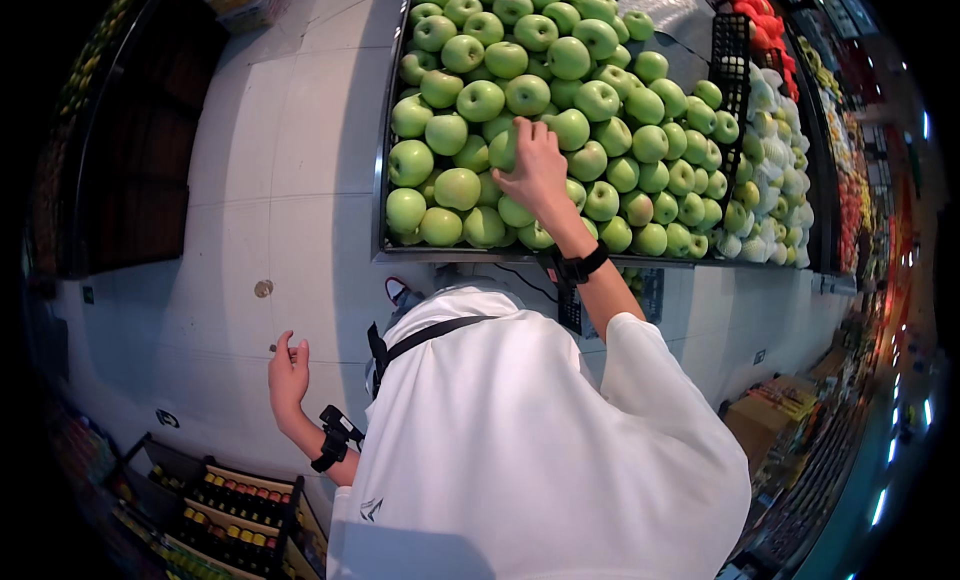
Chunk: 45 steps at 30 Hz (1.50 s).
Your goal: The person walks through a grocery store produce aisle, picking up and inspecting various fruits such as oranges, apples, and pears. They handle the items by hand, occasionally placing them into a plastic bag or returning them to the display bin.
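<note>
Green apples (pixel 527 95) lie piled in a dark-edged display bin (pixel 465 256) before me. My right hand (pixel 536 160) reaches over the front part of the pile, its fingers curled around one green apple (pixel 503 149); whether that apple is lifted clear of its neighbours I cannot tell. My left hand (pixel 289 374) hangs over the floor at the lower left, fingers apart and slightly bent, holding nothing. Both wrists wear black straps with small devices.
A black plastic divider (pixel 730 92) separates the apples from foam-netted fruit (pixel 769 160) on the right. Another dark display stand (pixel 142 130) rises at the left, across the tiled floor (pixel 247 152). A shelf rack with bottles or jars (pixel 232 512) stands at lower left.
</note>
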Motion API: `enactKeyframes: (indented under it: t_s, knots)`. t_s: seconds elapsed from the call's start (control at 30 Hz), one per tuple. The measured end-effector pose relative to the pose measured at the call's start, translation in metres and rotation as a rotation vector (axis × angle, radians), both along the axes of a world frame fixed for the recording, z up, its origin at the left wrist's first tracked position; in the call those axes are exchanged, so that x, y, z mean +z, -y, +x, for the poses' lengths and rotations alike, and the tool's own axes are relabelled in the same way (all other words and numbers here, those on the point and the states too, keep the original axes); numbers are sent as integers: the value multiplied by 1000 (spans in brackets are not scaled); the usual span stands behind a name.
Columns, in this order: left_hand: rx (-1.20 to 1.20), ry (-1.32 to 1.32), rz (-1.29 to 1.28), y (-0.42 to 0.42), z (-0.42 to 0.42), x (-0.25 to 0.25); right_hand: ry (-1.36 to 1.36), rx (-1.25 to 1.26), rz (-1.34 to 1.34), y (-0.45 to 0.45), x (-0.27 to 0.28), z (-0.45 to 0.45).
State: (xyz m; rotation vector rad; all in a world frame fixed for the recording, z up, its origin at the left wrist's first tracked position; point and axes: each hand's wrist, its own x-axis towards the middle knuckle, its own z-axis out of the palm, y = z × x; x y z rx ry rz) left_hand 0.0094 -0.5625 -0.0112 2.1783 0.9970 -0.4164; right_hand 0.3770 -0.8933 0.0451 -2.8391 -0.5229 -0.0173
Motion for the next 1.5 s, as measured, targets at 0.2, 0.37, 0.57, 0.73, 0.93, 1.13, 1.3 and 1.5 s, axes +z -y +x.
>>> enactKeyframes:
  t_s: [0.2,0.37,0.57,0.73,0.93,1.13,1.3,1.5]
  knots:
    - [37,17,10,8,-3,5,164,27,251,-1,-14,-8]
    - [-18,3,1,5,15,10,221,49,322,10,-41,-31]
    - [-117,-29,6,9,25,11,174,67,400,22,-31,-40]
    - [-155,-19,26,9,43,24,338,13,412,86,27,13]
    - [-191,-29,9,27,71,48,452,-276,163,226,7,176]
    - [-173,-14,82,34,51,32,100,-275,22,259,-4,228]
    - [-86,-64,29,48,31,29,41,-591,-281,246,39,199]
    - [-15,-104,20,64,20,26,92,-542,-423,253,61,217]
